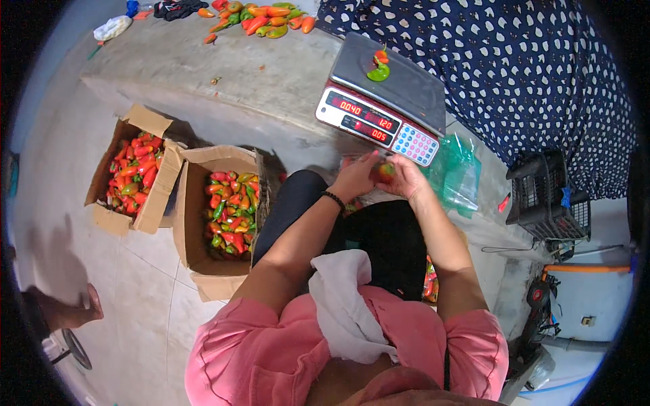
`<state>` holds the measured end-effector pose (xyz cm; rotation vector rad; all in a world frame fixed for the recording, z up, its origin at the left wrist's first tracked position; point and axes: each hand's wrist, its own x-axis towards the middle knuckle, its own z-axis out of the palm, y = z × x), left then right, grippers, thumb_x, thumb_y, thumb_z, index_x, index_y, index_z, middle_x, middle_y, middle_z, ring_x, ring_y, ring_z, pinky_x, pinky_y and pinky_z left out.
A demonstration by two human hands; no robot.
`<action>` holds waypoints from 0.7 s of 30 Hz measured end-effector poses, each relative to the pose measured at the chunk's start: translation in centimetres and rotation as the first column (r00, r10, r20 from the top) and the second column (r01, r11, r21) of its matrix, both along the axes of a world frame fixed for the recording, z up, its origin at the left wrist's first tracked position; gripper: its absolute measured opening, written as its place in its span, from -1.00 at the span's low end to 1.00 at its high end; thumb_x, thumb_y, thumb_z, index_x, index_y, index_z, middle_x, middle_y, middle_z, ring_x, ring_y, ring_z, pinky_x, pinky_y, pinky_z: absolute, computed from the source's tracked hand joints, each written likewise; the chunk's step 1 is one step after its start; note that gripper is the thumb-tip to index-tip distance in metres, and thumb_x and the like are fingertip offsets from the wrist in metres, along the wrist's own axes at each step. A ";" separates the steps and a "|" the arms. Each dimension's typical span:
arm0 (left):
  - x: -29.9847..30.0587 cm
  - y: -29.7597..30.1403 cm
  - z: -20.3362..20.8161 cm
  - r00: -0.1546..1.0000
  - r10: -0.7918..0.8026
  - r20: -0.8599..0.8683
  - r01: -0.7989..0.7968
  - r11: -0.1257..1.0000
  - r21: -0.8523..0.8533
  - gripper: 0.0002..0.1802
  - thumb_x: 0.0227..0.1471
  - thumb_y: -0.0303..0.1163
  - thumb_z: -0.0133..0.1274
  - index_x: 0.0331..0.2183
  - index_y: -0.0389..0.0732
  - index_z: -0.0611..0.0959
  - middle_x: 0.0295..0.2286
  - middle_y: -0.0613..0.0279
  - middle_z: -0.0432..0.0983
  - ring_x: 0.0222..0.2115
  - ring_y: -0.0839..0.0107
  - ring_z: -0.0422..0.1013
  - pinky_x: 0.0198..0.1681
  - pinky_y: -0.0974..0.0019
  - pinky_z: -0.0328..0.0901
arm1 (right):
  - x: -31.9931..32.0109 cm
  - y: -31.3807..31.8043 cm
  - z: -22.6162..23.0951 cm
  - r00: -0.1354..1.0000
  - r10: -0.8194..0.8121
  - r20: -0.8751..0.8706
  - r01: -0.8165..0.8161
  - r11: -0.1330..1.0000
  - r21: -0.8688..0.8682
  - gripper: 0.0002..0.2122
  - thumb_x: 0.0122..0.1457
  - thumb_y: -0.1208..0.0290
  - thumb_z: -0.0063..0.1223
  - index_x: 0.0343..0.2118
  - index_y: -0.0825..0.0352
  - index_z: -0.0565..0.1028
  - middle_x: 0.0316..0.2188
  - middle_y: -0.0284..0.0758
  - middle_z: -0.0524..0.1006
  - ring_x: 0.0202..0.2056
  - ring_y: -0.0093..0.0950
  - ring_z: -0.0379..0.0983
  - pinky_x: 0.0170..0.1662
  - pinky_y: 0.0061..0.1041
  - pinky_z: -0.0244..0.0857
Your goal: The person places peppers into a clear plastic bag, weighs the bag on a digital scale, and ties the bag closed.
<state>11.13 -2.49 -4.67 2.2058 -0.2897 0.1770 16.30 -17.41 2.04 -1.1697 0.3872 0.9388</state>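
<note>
My two hands meet just in front of a counter scale (369, 111). Curled fingers of my right hand (405, 177) hold a pepper (386, 172) with orange and green skin. My left hand (357, 176) is closed beside it, its fingertips close to the pepper; what they grip is hidden. Some clear plastic and reddish peppers show partly below my wrists, mostly covered. On the scale's grey platform (409, 95) lie a curved green pepper (378, 72) and small orange-red pepper pieces (381, 56). The scale's red display is lit.
Left of my knee stand two open cardboard boxes (193, 227) (112, 218) of red, orange and green peppers. A pepper pile (261, 20) lies on the concrete ledge (169, 54). Green plastic bags (460, 177), a black crate (550, 196) and a dark patterned cloth (501, 68) are at right.
</note>
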 end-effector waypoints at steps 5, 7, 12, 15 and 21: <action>0.5 0.1 -0.1 1.000 -0.019 -0.009 0.019 0.996 -0.082 -0.33 -0.21 -0.37 0.07 0.00 -0.25 0.26 -0.08 -0.03 0.29 -0.05 0.10 0.23 -0.02 0.12 0.11 | -1.2 1.1 4.2 0.984 0.136 0.115 -0.135 0.991 -0.020 -0.64 -0.05 0.45 -0.16 -0.11 0.25 0.33 -0.32 -0.32 0.42 -0.28 -0.45 0.36 -0.25 -0.49 0.25; 0.6 0.1 0.4 0.996 -0.088 -0.028 0.076 0.955 -0.287 -0.33 -0.24 -0.40 0.10 -0.01 -0.25 0.27 -0.08 -0.04 0.30 -0.05 0.11 0.23 -0.03 0.17 0.14 | -1.1 1.3 4.3 0.861 0.386 0.330 -0.281 0.904 -0.323 -0.64 -0.03 0.50 -0.13 -0.08 0.25 0.34 -0.42 -0.38 0.45 -0.44 -0.52 0.38 -0.33 -0.58 0.27; 0.3 0.4 2.0 0.998 0.034 -0.049 -0.050 0.928 -0.370 -0.32 -0.29 -0.38 0.15 -0.04 -0.24 0.32 -0.08 -0.04 0.29 -0.03 0.13 0.22 -0.01 0.24 0.13 | 3.4 1.0 2.3 0.228 0.906 0.356 -0.169 0.397 -0.902 -0.81 0.02 0.35 -0.01 -0.36 0.35 0.51 -0.55 -0.43 0.51 -0.48 -0.68 0.37 -0.44 -0.62 0.26; 0.4 0.8 2.2 0.988 0.094 -0.120 -0.130 0.930 -0.344 -0.33 -0.30 -0.38 0.14 -0.05 -0.23 0.34 -0.08 -0.02 0.30 -0.02 0.15 0.22 0.03 0.25 0.08 | 7.6 4.6 5.6 0.290 0.728 0.621 0.048 0.637 -0.769 -0.75 0.01 0.36 0.00 -0.25 0.36 0.47 -0.50 -0.37 0.50 -0.53 -0.67 0.35 -0.47 -0.66 0.25; 0.3 1.5 2.7 0.979 0.111 -0.170 -0.162 0.932 -0.325 -0.36 -0.29 -0.47 0.00 -0.03 -0.23 0.33 -0.11 -0.05 0.32 -0.06 0.10 0.23 0.01 0.21 0.09 | 17.7 11.6 7.5 0.325 0.814 0.481 0.499 0.285 -0.818 -0.42 -0.08 0.03 0.01 0.08 -0.05 0.20 -0.08 0.01 0.30 -0.09 -0.05 0.30 -0.03 -0.26 0.18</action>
